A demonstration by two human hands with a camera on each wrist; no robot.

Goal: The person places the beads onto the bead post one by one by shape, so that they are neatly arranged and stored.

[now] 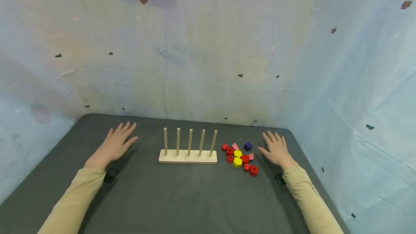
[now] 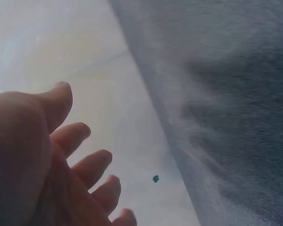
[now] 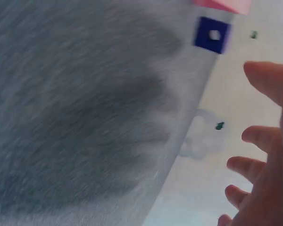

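My left hand (image 1: 112, 149) is held over the left side of the dark table, fingers spread and nothing in it. On the right side my right hand (image 1: 276, 151) hovers likewise, just right of a cluster of small beads. The cluster holds several red beads (image 1: 253, 170), two yellow hexagonal beads (image 1: 237, 162), pink pieces (image 1: 235, 146) and a dark blue cube bead (image 1: 248, 146). That blue cube (image 3: 212, 35) shows its hole in the right wrist view. Between the hands stands a pale wooden rack (image 1: 187, 157) with several upright bare pegs (image 1: 190, 142).
The dark grey table (image 1: 175, 198) has rounded far corners. A pale, patterned sheet (image 1: 201, 46) hangs behind it and along the right side. Each wrist wears a small dark device, such as the black one (image 1: 111, 174) on the left.
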